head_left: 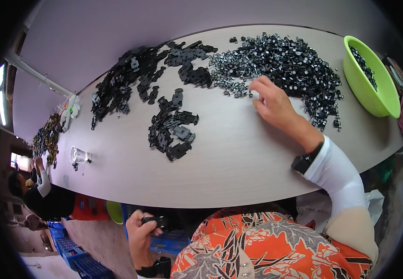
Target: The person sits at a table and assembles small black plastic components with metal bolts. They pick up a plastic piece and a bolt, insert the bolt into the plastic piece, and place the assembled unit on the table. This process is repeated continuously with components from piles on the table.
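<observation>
Orange patterned clothing [276, 242] runs off below. Left hand [139, 236] grips a black part [160, 222], outline unclear, beside the worktop [238, 162]; right hand [276, 106] curls by the wheel pile [287, 65], whether holding anything I cannot tell.

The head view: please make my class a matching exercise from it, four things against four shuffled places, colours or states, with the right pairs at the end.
Things
A. Left hand
B. Right hand
C. Basin
D. Clear cup

Places, colours, states
1. On the left part of the table
2. Closed on a black piece
3. Bright green, with dark parts inside
4. By the heap of small silvery and black parts

Right pairs: A-2, B-4, C-3, D-1
</observation>
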`<state>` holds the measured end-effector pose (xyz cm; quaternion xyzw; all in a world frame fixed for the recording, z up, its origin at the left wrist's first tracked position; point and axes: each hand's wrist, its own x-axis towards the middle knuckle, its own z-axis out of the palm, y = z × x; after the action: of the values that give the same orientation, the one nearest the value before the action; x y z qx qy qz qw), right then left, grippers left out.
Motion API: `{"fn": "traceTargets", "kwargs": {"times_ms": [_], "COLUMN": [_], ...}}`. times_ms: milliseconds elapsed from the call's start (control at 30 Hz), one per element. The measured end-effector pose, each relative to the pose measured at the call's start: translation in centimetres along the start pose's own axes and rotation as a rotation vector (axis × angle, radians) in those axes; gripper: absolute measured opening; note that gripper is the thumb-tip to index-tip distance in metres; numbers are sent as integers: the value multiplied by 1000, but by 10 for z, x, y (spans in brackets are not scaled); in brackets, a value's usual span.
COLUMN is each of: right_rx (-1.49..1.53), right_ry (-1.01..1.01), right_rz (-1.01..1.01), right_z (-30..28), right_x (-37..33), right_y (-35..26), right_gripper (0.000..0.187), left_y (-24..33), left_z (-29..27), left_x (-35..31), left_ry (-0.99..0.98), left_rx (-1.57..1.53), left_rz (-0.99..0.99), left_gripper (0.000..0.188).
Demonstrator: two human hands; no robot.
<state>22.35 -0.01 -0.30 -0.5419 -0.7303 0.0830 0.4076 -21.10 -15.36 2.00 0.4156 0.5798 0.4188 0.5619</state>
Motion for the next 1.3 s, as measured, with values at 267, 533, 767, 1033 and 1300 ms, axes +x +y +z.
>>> {"fn": "traceTargets", "kwargs": {"times_ms": [267, 533, 767, 1033, 1300], "right_rx": [-80, -23, 19, 91, 21], "right_ry": [26, 26, -286, -221, -259], "right_rz": [-72, -63, 51, 154, -31], "right_z": [27, -16, -40, -46, -42], "right_x": [21, -2, -39, -42, -44], "right_y": [22, -13, -14, -11, -16], "right_gripper": [22, 20, 19, 27, 16], "left_y": [-43, 56, 47, 64, 62], "left_z": [-47, 99, 124, 137, 182], "left_x": [-7, 94, 148, 159, 149], "left_ry": [332, 86, -15, 221, -410], "left_rx": [875, 821, 1032, 699, -163], "left_rz": [-58, 806, 661, 885, 131], "left_gripper": [16, 13, 20, 10, 14]}}
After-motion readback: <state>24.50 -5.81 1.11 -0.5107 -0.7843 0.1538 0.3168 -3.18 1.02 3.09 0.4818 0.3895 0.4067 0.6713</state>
